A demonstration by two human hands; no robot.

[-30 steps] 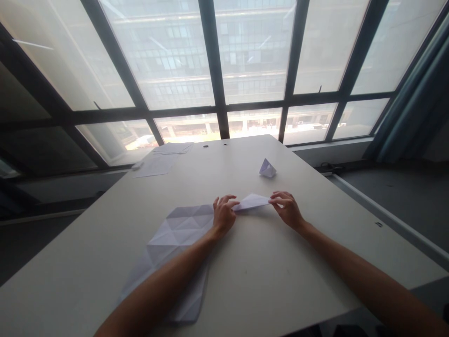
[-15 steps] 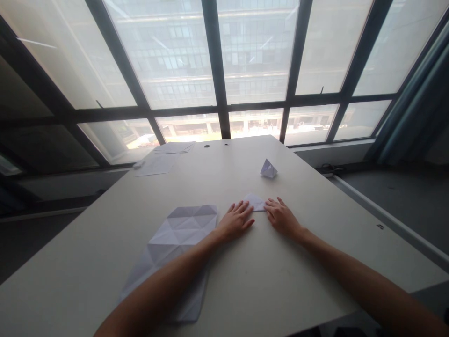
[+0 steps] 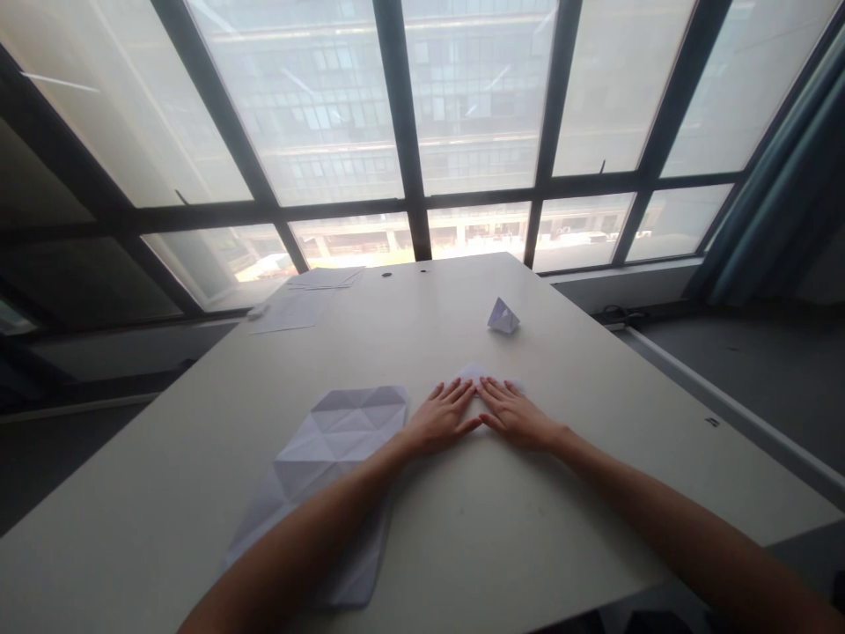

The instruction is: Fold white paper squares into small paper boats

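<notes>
A small folded white paper (image 3: 473,371) lies flat on the table, mostly covered by my two hands. My left hand (image 3: 444,417) presses on its left part with the fingers stretched out. Beside it, my right hand (image 3: 513,414) lies flat over the paper's middle and right, fingers extended. The thumbs nearly meet on the near side. Under and beside my left forearm is a large creased sheet of paper (image 3: 330,449), unfolded, its surface marked by a grid of triangular folds. Beyond my right hand stands a small folded paper pyramid (image 3: 503,317).
Several loose white sheets (image 3: 294,308) lie at the table's far left. A dark round disc (image 3: 386,275) sits near the far edge of the white table (image 3: 581,519). Tall windows (image 3: 481,97) rise behind it, with a blue curtain (image 3: 772,176) at the right.
My right hand has slid left across the folded paper, toward my left hand, and now covers its middle. The left hand has stayed nearly in place.
</notes>
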